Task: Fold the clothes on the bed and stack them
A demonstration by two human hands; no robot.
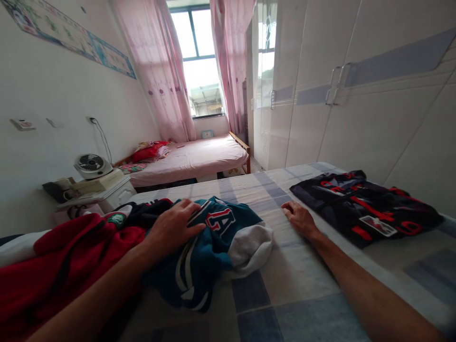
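Note:
A teal varsity-style jacket [217, 251] with a red-and-white letter "A", striped trim and a pale grey part lies bunched on the checked bed in front of me. My left hand [178, 228] is on its left upper side, thumb apart from the fingers and cloth between them; some fingertips are hidden. My right hand [299, 218] rests on the sheet to the right of the jacket, fingers loosely bent with nothing in them. Beyond it, at the right, lies a folded black garment [366, 206] with red lettering. Red clothing [89, 256] is heaped at the left, partly under my left forearm.
The checked bed [295, 304] spans the foreground. A white wardrobe [320, 128] stands along the right. At the back, a second bed [203, 156] with pink bedding sits below a curtained window [199, 61]. A small fan [90, 164] stands on a cabinet at left.

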